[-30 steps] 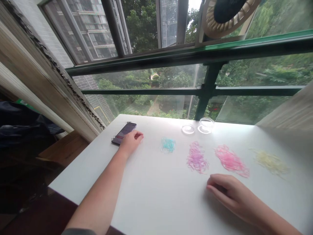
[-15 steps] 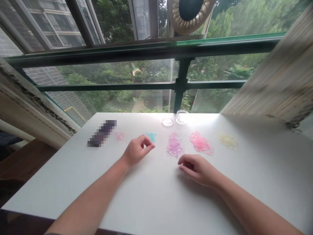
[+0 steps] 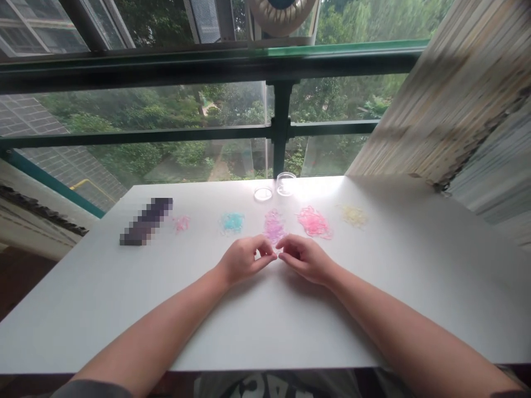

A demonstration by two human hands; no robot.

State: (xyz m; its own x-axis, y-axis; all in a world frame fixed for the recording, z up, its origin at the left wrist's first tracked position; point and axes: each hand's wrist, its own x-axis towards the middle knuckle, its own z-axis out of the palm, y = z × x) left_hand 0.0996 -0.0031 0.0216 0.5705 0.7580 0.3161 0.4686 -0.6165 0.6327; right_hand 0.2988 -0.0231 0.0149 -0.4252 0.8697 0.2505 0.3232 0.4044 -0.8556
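Meeting almost tip to tip at the near end of the purple strands (image 3: 274, 224), the left hand (image 3: 246, 257) and right hand (image 3: 307, 260) face each other low over the table (image 3: 249, 331). The left fingers curl round to the thumb, their tips seemingly together; the right fingers are bent, with thumb and forefinger close. Whether either pair is clamped on a strand is too small to tell. Such a pose probably suits something thin, letting both hands work at one spot.

The purple strands lie flat just beyond the fingertips, between the blue strands (image 3: 233, 222) and the pink strands (image 3: 314, 222). The yellow strands (image 3: 353, 215) lie to the right and a small pink bunch (image 3: 181, 223) to the left, beside a pixelated dark object (image 3: 147, 221). The gaps presumably keep colours from mixing. The clear tub (image 3: 286, 184) and lid (image 3: 263, 193) stand at the back, perhaps to leave the front free for the forearms.
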